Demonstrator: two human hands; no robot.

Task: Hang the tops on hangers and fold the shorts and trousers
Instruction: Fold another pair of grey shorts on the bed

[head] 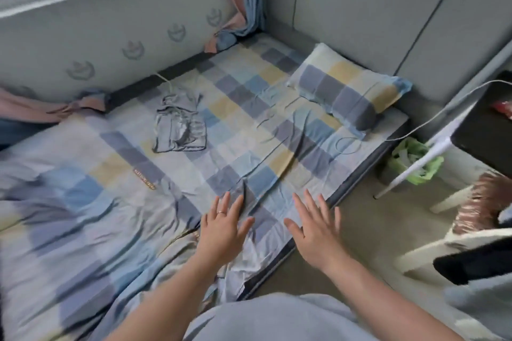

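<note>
Your left hand (223, 227) and right hand (314, 225) hover fingers spread, grasping nothing, at the bed's (357, 174) near edge; grey garment (180, 124) lies mid-bed.

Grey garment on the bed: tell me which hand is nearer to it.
Left. The left hand is spread over the checked sheet in front of the grey garment, slightly to its right; the right hand is farther right, by the bed's edge.
</note>
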